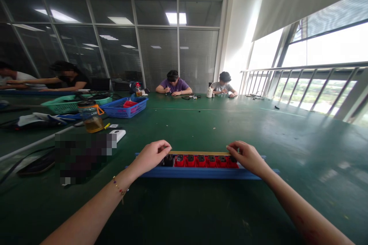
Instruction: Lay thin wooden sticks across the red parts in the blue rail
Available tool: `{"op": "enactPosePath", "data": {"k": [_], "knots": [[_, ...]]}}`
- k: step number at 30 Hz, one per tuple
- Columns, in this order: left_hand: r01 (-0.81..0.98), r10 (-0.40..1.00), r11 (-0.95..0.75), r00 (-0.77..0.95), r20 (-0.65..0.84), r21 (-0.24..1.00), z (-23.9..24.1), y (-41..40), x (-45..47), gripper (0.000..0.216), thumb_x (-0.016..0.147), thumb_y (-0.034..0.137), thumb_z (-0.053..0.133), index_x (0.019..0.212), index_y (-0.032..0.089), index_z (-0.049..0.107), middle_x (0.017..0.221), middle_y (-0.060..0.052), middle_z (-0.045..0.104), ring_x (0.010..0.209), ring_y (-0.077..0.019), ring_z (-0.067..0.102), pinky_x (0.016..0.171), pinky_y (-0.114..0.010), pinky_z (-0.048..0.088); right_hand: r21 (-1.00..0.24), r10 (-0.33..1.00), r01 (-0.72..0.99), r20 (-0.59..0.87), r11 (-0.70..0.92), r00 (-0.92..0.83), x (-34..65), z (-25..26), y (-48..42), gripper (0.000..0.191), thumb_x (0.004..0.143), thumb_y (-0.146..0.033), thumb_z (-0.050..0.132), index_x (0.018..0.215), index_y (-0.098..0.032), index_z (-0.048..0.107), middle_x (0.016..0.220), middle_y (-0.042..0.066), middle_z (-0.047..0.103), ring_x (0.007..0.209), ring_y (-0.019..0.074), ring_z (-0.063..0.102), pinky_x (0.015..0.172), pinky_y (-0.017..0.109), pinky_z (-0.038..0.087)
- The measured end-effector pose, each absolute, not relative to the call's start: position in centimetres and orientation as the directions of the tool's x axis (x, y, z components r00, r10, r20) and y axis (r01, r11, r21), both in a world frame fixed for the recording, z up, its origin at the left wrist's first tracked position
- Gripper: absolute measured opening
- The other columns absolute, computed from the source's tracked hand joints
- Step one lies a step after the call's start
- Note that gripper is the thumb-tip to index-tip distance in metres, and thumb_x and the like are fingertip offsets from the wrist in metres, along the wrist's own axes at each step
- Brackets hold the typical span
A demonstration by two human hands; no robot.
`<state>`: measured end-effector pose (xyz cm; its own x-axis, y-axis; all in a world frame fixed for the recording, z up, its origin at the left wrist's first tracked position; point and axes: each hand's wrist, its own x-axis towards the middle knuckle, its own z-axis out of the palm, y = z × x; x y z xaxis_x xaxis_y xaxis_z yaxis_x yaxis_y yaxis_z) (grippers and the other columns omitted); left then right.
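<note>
In front of me on the green table lies a long blue channel-shaped holder (201,173). Inside it stands a row of several red blocks (201,162) with black tops, and a black block (169,160) at the left. Thin brass-coloured strips (201,153) run lengthwise along the far side of the row. My left hand (153,154) pinches the strips' left end, fingertips closed. At their right end my right hand (246,154) pinches with thumb and fingers. My fingers hide both ends, and I cannot tell exactly how many strips there are.
Left of the holder are a power bank (119,134), a jar of amber liquid (92,118), a blue basket (126,108) and a green basket (64,103). A dark phone-like object (37,162) lies nearer. Several people sit at the table's far side and left.
</note>
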<state>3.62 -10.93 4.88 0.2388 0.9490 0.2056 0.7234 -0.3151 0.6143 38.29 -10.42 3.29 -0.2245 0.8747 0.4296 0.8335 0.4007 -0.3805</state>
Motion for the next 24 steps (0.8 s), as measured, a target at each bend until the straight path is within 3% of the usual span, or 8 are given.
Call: {"op": "enactPosePath", "data": {"k": [9, 14, 18, 24], "knots": [[0.758, 0.956, -0.292, 0.234, 0.175, 0.583, 4.1, -10.6, 3.4, 0.033, 0.08, 0.048, 0.04, 0.094, 0.023, 0.057, 0.075, 0.0, 0.063, 0.061, -0.0141, 0.058, 0.053, -0.022, 0.04, -0.3, 0.871, 0.864, 0.415, 0.404, -0.263, 38.3, 2.9, -10.8, 0.034, 0.086, -0.044, 0.035, 0.093, -0.023, 0.061, 0.085, 0.004, 0.058, 0.07, 0.0157, 0.057, 0.064, 0.027, 0.043], [0.808, 0.95, -0.309, 0.237, 0.204, 0.502, 3.8, -10.5, 3.2, 0.034, 0.081, 0.047, 0.038, 0.093, 0.023, 0.059, 0.077, -0.001, 0.063, 0.063, -0.0145, 0.057, 0.059, -0.024, 0.041, -0.229, 0.865, 0.872, 0.378, 0.432, -0.329, 38.0, 2.5, -10.8, 0.037, 0.09, -0.04, 0.028, 0.091, -0.023, 0.06, 0.084, 0.003, 0.058, 0.074, 0.016, 0.058, 0.069, 0.026, 0.042], [0.815, 0.933, -0.359, 0.299, 0.2, 0.454, 3.8, -10.5, 3.2, 0.037, 0.084, 0.045, 0.032, 0.094, 0.023, 0.061, 0.09, -0.003, 0.062, 0.08, -0.0176, 0.057, 0.069, -0.026, 0.042, -0.163, 0.874, 0.886, 0.314, 0.435, -0.371, 37.9, 2.5, -10.9, 0.039, 0.092, -0.038, 0.024, 0.088, -0.023, 0.06, 0.08, 0.002, 0.058, 0.072, 0.0152, 0.058, 0.066, 0.024, 0.04], [0.825, 0.913, -0.408, 0.358, 0.197, 0.391, 3.8, -10.7, 3.4, 0.041, 0.088, 0.042, 0.024, 0.09, 0.026, 0.061, 0.092, -0.001, 0.062, 0.085, -0.017, 0.056, 0.076, -0.027, 0.04, -0.004, 0.869, 0.931, 0.359, 0.365, -0.34, 37.8, 2.5, -11.3, 0.043, 0.093, -0.038, 0.021, 0.078, -0.023, 0.059, 0.075, 0.001, 0.057, 0.066, 0.0145, 0.057, 0.061, 0.024, 0.036]]}}
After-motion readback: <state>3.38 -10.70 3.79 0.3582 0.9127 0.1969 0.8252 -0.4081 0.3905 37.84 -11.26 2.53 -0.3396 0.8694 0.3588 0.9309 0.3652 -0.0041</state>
